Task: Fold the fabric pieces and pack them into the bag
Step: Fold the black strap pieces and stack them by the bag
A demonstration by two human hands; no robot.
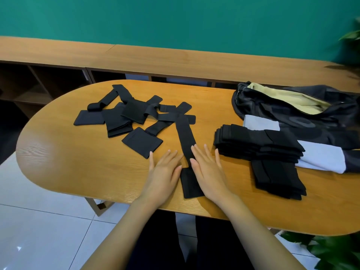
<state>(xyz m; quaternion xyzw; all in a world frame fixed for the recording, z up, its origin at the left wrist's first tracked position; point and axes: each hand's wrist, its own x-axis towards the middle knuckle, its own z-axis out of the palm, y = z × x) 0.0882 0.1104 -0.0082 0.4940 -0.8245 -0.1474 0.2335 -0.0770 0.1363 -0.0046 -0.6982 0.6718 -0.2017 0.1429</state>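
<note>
A long black fabric strip [186, 137] lies flat on the wooden table [78, 162], running toward me and ending in a wider black patch [191, 184]. My left hand [165, 172] rests flat on the table just left of the strip, fingers straight. My right hand [208, 168] lies flat at the strip's right edge, its fingers overlapping the fabric. A loose heap of unfolded black pieces [132, 112] sits at the back left. Folded black pieces [259, 145] are stacked at the right. The dark bag [303, 114] lies open at the back right, showing a yellow lining.
A second folded black pile [278, 178] sits near the table's front right edge. Light grey cloths [323, 158] lie under the stacks by the bag. A wooden shelf unit [136, 59] runs along the green wall. Potted plant leaves [331, 250] show at the lower right.
</note>
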